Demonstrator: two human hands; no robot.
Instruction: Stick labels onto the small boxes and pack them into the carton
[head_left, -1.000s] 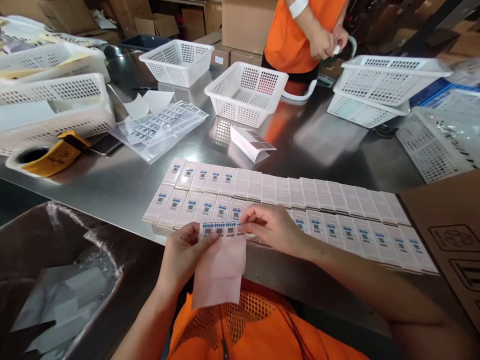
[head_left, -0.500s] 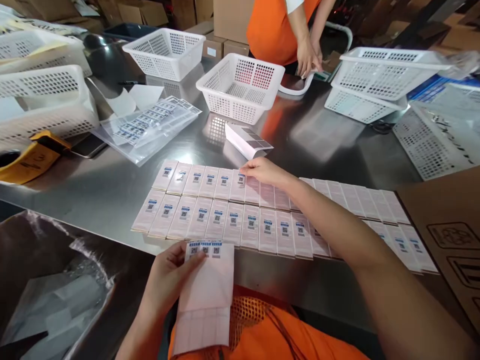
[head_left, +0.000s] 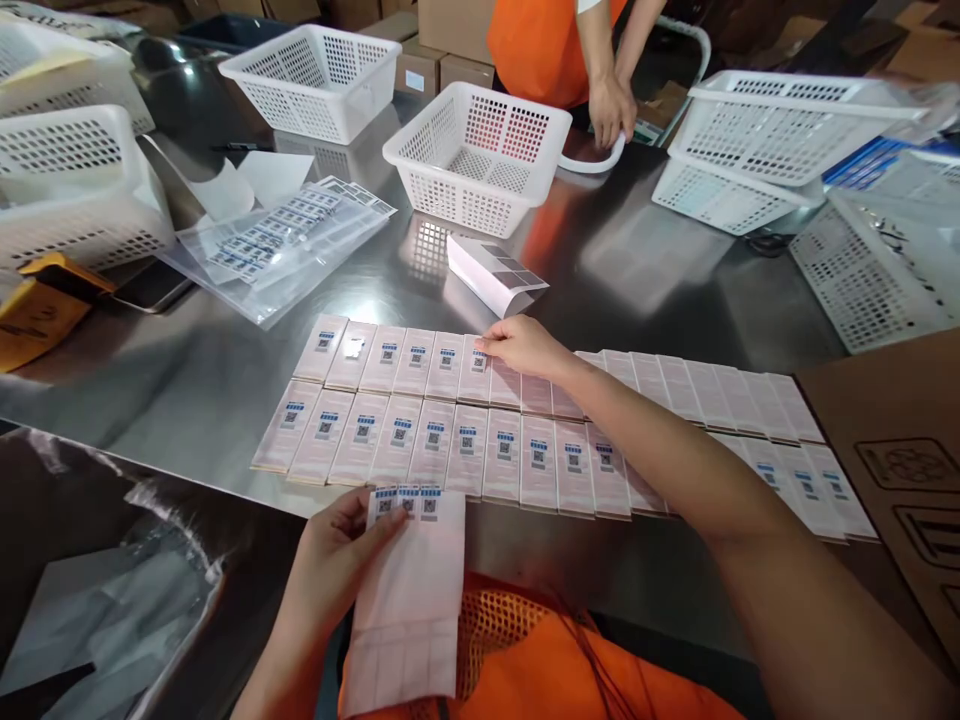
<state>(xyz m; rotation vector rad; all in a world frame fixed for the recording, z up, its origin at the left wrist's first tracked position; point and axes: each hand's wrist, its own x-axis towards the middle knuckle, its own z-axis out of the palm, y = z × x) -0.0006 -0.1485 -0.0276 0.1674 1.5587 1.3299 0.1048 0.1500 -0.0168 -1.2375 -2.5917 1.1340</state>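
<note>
My left hand is closed on the edge of a pale pink sticker sheet, its thumb beside the QR-code stickers along the top. Across the table, my right hand has its fingertips pinched together at the upper edge of a QR-code sticker on a pale, flat box in the far row. Two rows of such narrow boxes lie side by side. Stickers show on the near row and on the left of the far row; my right forearm hides several boxes. Those at the far row's right end look plain.
Behind the rows lie a curled backing sheet and a clear bag with sticker sheets. White baskets stand further back, stacked at the right. A cardboard box borders the right. Opposite, a co-worker's hands touch a white handle.
The view has shifted slightly. My right fingertips stay at the same sticker, and my left hand keeps the sheet. The co-worker's hands have come closer together and lower at the white handle.
</note>
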